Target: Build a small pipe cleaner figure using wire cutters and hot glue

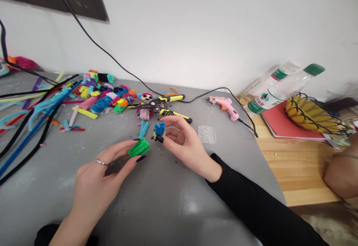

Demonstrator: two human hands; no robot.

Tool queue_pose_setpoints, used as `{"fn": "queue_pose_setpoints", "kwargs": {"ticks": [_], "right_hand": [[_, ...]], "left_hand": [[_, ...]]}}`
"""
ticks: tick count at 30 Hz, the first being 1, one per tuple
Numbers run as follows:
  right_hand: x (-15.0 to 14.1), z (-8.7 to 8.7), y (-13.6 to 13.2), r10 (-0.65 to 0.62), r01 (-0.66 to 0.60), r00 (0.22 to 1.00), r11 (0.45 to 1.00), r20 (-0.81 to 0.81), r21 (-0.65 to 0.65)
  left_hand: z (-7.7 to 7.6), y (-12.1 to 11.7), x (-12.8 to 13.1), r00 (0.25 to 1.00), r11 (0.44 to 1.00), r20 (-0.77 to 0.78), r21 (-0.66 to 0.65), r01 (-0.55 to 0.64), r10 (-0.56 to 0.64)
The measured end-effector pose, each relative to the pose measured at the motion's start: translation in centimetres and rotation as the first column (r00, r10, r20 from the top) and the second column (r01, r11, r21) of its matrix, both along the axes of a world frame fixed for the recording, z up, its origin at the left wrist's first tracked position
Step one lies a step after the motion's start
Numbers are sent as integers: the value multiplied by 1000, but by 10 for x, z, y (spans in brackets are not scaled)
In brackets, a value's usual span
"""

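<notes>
My left hand (96, 177) pinches a small green pipe-cleaner bundle (139, 147) between thumb and fingers, just above the grey table cover (156, 208). My right hand (183, 141) holds a small blue pipe-cleaner piece (160, 128) at its fingertips, close beside the green one but apart from it. Both hands have dark nails; the left wears a ring. Light blue short pipe-cleaner pieces (143, 128) lie just behind the hands.
Yellow-handled cutters (165, 108) and a small skull-headed figure (145, 106) lie behind the hands. Coloured pipe cleaners (41, 108) spread at left. A pink glue gun (225, 106), plastic bottles (279, 85), a red folder (282, 125) and another person's arm (341, 171) are at right.
</notes>
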State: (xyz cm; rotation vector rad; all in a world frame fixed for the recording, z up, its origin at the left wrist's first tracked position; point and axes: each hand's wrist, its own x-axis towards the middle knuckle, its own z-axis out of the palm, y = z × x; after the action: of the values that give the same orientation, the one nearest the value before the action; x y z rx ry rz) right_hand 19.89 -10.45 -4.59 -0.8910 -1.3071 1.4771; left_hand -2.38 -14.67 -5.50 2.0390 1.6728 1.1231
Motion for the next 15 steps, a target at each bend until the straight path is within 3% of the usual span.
{"fn": "queue_pose_setpoints", "kwargs": {"ticks": [7,15], "right_hand": [[0,4,1,-4,4,998,1000,66,8],[2,-5,5,81,-83,996,992,-30,-96]], "left_hand": [[0,-1,-6,1000,1000,-29,0,10,-10],[1,-3,-5,999,998,-8,37,-47,47]]}}
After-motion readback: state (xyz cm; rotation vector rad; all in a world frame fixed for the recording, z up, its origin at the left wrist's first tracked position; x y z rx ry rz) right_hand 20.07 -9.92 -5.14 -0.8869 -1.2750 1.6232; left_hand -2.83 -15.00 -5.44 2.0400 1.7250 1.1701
